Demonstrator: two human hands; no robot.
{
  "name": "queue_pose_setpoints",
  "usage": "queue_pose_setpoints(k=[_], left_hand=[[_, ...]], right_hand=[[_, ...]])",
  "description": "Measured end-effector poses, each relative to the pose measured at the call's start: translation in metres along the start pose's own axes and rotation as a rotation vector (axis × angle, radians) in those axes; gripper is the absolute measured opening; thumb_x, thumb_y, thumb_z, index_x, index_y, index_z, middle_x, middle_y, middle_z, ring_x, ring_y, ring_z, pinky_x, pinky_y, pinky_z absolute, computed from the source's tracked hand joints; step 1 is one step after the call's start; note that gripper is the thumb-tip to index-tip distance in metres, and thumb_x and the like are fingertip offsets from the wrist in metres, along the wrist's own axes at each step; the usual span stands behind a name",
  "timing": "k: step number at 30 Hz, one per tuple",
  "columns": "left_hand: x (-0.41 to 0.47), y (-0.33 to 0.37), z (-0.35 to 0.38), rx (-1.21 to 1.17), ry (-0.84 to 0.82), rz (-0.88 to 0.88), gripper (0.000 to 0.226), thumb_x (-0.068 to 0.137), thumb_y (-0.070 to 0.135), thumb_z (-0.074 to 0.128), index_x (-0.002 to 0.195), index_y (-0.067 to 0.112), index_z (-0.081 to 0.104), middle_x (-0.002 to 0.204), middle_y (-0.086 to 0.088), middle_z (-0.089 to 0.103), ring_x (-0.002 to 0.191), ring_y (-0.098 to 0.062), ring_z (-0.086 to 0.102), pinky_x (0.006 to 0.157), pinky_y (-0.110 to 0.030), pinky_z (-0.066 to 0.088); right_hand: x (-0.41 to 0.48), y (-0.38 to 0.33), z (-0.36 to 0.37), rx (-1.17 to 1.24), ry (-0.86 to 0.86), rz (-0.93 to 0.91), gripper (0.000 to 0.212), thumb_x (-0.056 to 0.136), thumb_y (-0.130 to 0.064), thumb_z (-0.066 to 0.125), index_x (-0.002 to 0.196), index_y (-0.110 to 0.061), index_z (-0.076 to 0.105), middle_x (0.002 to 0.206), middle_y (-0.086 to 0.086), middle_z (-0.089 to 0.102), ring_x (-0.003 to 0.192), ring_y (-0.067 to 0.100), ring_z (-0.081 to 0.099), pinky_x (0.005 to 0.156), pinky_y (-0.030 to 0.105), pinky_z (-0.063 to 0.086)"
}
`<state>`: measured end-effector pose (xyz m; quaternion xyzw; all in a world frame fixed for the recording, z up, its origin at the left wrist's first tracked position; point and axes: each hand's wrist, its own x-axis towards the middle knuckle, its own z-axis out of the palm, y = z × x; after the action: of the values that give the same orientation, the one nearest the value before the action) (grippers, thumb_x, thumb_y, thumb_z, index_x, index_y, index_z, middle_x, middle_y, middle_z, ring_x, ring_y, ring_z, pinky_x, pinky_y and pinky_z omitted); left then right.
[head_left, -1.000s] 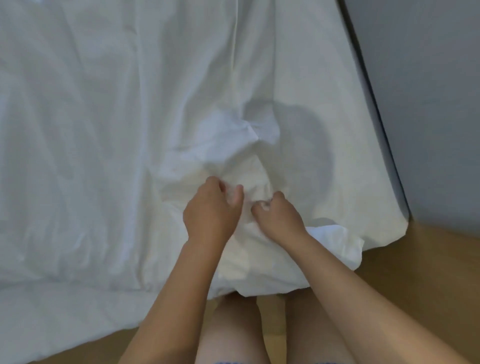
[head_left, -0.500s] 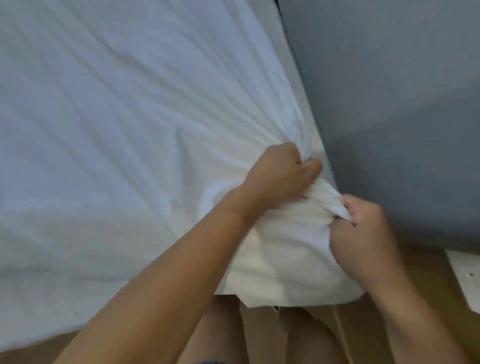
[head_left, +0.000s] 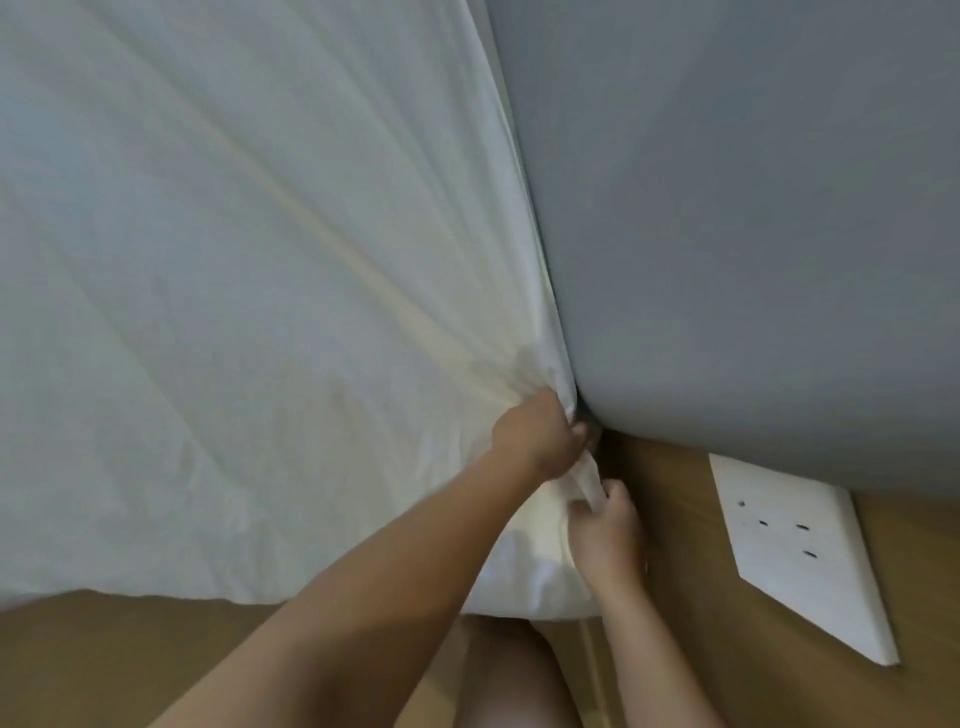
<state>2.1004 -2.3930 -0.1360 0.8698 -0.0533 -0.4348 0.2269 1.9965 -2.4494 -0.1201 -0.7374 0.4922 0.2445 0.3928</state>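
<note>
A white bed sheet (head_left: 234, 291) covers the mattress and fills the left and middle of the view, with creases fanning out from its near right corner. My left hand (head_left: 540, 439) grips a bunch of the sheet at that corner, right against the grey headboard (head_left: 753, 218). Just below it, my right hand (head_left: 605, 530) holds the twisted end of the same sheet corner, over the side of the mattress.
The grey padded headboard stands along the right side of the bed. A white wall socket plate (head_left: 800, 551) sits on the wooden panel (head_left: 685, 597) to the right of my hands. My bare legs (head_left: 498, 675) are at the bottom edge.
Both hands have carried the sheet corner further toward the headboard. The sheet is now pulled tighter over the mattress, and the loose flap below my hands has shrunk.
</note>
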Motion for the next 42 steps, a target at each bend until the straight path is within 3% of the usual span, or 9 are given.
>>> queue_pose_setpoints(k=[7,13,23,26,28,30,33,37,42], left_hand=[[-0.026,0.004,0.004,-0.082,0.179,0.284,0.039,0.092,0.027,0.049,0.058,0.014,0.035,0.054,-0.005,0.043,0.05,-0.022,0.038,0.051,-0.031,0.021],[-0.012,-0.022,0.005,0.018,-0.199,0.208,0.037,0.101,0.027,0.035,0.129,0.003,0.042,0.129,-0.019,0.049,0.115,-0.032,0.049,0.092,-0.036,0.039],[0.036,-0.128,-0.162,0.718,0.366,0.424,0.059,0.094,0.013,0.04,0.149,0.021,0.019,0.159,-0.002,0.008,0.146,-0.027,0.001,0.113,-0.053,0.002],[0.057,-0.139,-0.203,0.86,0.385,0.462,0.035,0.097,0.016,0.036,0.131,0.018,0.047,0.145,-0.003,0.038,0.14,-0.026,0.023,0.112,-0.056,0.003],[0.061,-0.138,-0.215,0.846,0.383,0.521,0.026,0.094,0.012,0.037,0.114,0.016,0.053,0.117,-0.003,0.056,0.116,-0.025,0.048,0.108,-0.048,0.021],[0.056,-0.141,-0.224,0.702,0.4,0.581,0.013,0.093,0.016,0.038,0.09,0.016,0.05,0.091,-0.004,0.061,0.081,-0.026,0.053,0.071,-0.033,0.036],[0.052,-0.159,-0.238,0.573,0.321,0.586,0.033,0.092,0.028,0.037,0.062,0.017,0.032,0.06,0.002,0.046,0.053,-0.02,0.038,0.047,-0.028,0.015],[0.068,-0.176,-0.263,0.402,0.176,0.363,0.031,0.092,0.031,0.039,0.065,0.018,0.033,0.075,-0.002,0.049,0.065,-0.02,0.044,0.056,-0.029,0.029],[0.113,-0.166,-0.306,0.133,0.35,0.099,0.026,0.094,0.037,0.037,0.088,0.012,0.043,0.1,-0.013,0.059,0.09,-0.032,0.054,0.069,-0.032,0.037]], right_hand=[[-0.024,0.02,-0.011,0.085,0.288,-0.182,0.033,0.096,-0.013,0.038,0.124,-0.007,0.054,0.11,0.007,0.061,0.108,0.029,0.058,0.086,0.032,0.044],[-0.01,0.005,0.0,-0.203,0.099,0.111,0.039,0.092,-0.014,0.048,0.13,-0.007,0.042,0.134,0.015,0.04,0.118,0.034,0.045,0.085,0.033,0.037],[0.002,-0.15,0.063,-0.404,0.118,-0.67,0.055,0.09,-0.015,0.049,0.142,-0.011,0.034,0.147,0.007,0.034,0.131,0.026,0.032,0.105,0.035,0.028],[0.019,-0.192,0.087,-0.549,0.107,-0.699,0.054,0.092,-0.022,0.05,0.142,-0.012,0.032,0.146,0.005,0.033,0.131,0.026,0.031,0.103,0.035,0.029],[0.024,-0.212,0.099,-0.623,0.129,-0.721,0.035,0.094,-0.022,0.047,0.127,-0.012,0.048,0.13,0.007,0.046,0.121,0.027,0.039,0.091,0.034,0.034],[0.022,-0.226,0.107,-0.459,0.163,-0.744,0.014,0.092,-0.014,0.043,0.083,-0.013,0.054,0.089,0.003,0.051,0.093,0.026,0.049,0.067,0.031,0.031],[0.006,-0.235,0.122,-0.337,0.031,-0.766,0.031,0.087,-0.022,0.037,0.056,-0.02,0.03,0.06,-0.007,0.036,0.064,0.02,0.04,0.054,0.032,0.018],[0.005,-0.257,0.136,-0.39,-0.107,-0.721,0.02,0.084,-0.016,0.048,0.064,-0.02,0.044,0.072,-0.007,0.044,0.071,0.016,0.044,0.059,0.029,0.033],[0.05,-0.339,0.112,-0.146,0.253,-0.708,0.024,0.083,-0.017,0.055,0.107,-0.013,0.058,0.107,-0.002,0.047,0.107,0.018,0.045,0.084,0.026,0.035]])
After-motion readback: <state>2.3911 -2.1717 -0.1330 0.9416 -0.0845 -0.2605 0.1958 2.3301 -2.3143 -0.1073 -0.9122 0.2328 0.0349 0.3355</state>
